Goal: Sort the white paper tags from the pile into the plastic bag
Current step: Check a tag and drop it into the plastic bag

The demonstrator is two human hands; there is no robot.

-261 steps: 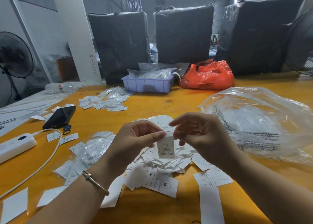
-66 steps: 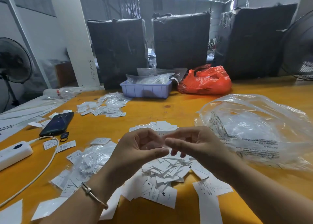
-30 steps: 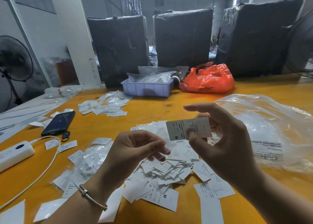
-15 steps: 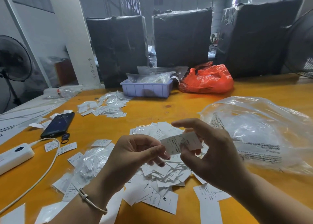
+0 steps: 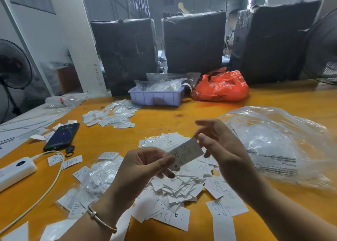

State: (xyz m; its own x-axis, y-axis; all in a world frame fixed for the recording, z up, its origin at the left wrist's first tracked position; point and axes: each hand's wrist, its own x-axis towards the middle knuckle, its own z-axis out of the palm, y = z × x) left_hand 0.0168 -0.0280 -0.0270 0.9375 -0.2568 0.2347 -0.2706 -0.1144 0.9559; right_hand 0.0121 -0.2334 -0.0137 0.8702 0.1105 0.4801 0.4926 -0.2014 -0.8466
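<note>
A white paper tag (image 5: pixel 186 154) with small print and an "M" is held tilted above the pile. My left hand (image 5: pixel 145 167) pinches its lower left end between thumb and fingers. My right hand (image 5: pixel 218 149) pinches its upper right end with thumb and forefinger, the other fingers spread. Below them a pile of white tags (image 5: pixel 175 187) lies on the orange table (image 5: pixel 164 116). The large clear plastic bag (image 5: pixel 277 145) lies crumpled at the right, just beyond my right hand.
A phone (image 5: pixel 62 136), a white power strip (image 5: pixel 16 169) with cable and loose tags sit at the left. A second heap of tags (image 5: pixel 111 116), a lilac tray (image 5: pixel 156 96) and a red bag (image 5: pixel 220 87) lie farther back. Small clear bags (image 5: pixel 98 177) lie by my left wrist.
My right hand lifted one tag up alone, then brought it down toward my left hand. Now both hands hold the tag, one at each end.
</note>
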